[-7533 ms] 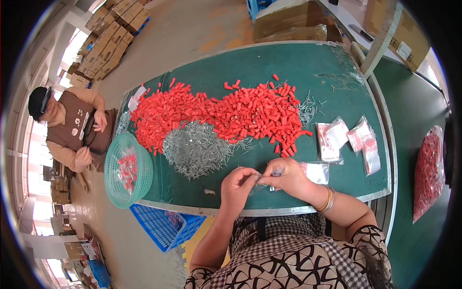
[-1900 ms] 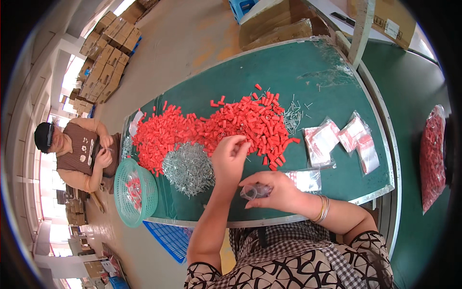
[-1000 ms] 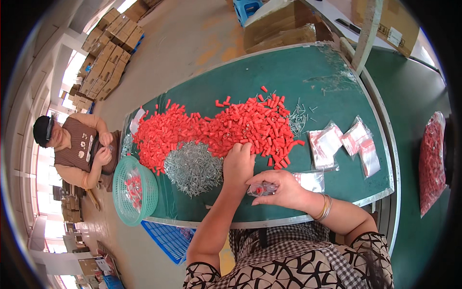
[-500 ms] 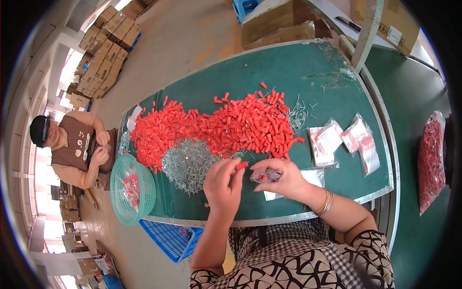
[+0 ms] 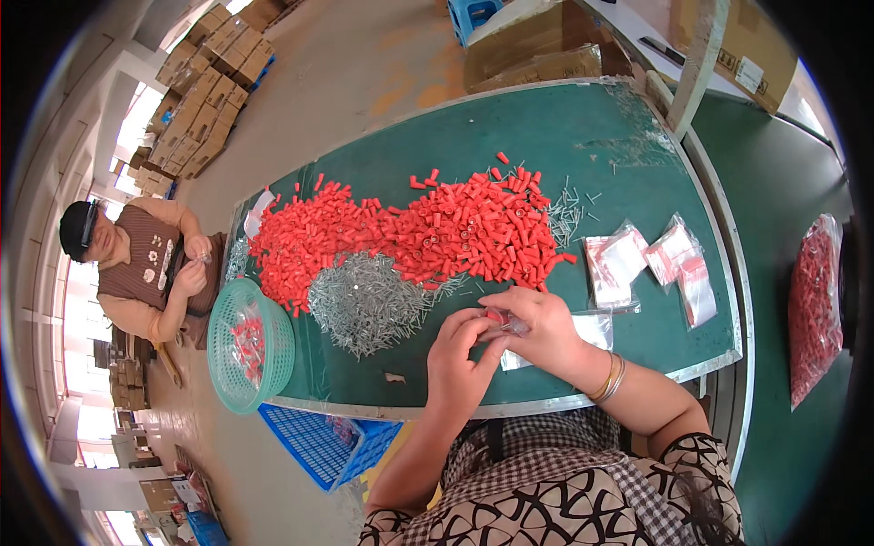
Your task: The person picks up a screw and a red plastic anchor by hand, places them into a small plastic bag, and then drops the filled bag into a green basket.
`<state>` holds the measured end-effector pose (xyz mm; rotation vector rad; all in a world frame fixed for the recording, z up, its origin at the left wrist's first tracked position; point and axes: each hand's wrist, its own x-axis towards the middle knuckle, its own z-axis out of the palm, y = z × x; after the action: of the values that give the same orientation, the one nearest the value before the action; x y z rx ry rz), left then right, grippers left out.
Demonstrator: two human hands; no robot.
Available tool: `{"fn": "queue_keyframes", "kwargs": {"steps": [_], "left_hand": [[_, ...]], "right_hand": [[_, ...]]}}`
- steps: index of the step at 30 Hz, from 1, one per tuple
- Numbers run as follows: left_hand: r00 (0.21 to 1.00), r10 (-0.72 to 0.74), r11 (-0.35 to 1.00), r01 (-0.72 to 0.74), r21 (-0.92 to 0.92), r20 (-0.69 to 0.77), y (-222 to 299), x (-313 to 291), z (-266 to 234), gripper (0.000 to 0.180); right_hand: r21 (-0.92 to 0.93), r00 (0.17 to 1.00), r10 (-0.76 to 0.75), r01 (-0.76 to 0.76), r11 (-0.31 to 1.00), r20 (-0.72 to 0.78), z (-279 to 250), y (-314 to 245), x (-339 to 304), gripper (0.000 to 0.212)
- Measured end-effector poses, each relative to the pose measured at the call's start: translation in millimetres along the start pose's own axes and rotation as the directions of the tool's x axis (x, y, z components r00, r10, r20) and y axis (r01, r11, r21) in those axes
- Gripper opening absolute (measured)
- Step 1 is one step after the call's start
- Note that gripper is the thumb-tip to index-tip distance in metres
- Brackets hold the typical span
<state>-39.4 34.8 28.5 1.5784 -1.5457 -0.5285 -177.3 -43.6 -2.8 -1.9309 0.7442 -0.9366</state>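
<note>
My right hand [image 5: 551, 338] is closed round a small clear plastic bag [image 5: 516, 326] just above the table's near side. At the bag's mouth, the fingers of my left hand [image 5: 462, 353] are bent and pressed against it. Something red, likely a cap, shows between the two hands; the fingers hide most of it. Beyond them lies a large heap of red tapered plastic caps [image 5: 473, 232]. A pile of thin grey metal screws or nails [image 5: 364, 305] sits to the left. Under my right hand rests a flat clear bag [image 5: 592, 329].
Stacks of small zip bags [image 5: 612, 266] lie right on the green table [image 5: 410, 136]. A teal basket [image 5: 284, 355] stands at its left end, a blue crate [image 5: 300, 446] below. Another person's hands [image 5: 194, 268] work at far left. A filled bag [image 5: 815, 314] is far right.
My left hand has moved right and brought the red cap it was pinching to the bag's mouth. The two hands now meet. The view has shifted slightly.
</note>
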Motion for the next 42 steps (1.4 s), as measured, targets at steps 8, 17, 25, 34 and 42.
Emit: {"fn": "queue_keyframes", "kwargs": {"steps": [8, 17, 25, 34, 42], "left_hand": [[0.986, 0.167, 0.943, -0.164, 0.290, 0.015, -5, 10, -20, 0.013], [1.000, 0.012, 0.993, -0.011, 0.116, -0.007, 7, 9, -25, 0.011], [1.000, -0.001, 0.998, 0.000, 0.055, 0.003, 2, 8, -23, 0.009], [0.998, -0.026, 0.998, 0.022, 0.059, 0.063, -5, 8, -30, 0.009], [0.989, -0.146, 0.989, 0.146, -0.033, -0.007, -18, -7, -39, 0.006]], "right_hand": [[0.056, 0.998, -0.047, 0.049, 0.997, -0.041, -5, -9, 2, 0.038], [0.371, 0.987, 0.151, -0.163, 0.914, 0.062, -1, -9, -1, 0.008], [0.311, 0.990, 0.136, -0.142, 0.940, 0.042, -4, -17, -3, 0.005], [0.352, 0.992, 0.109, -0.123, 0.928, 0.058, -7, -15, -3, 0.004], [0.415, 0.993, 0.069, -0.105, 0.904, 0.100, 3, -6, -1, 0.007]]}}
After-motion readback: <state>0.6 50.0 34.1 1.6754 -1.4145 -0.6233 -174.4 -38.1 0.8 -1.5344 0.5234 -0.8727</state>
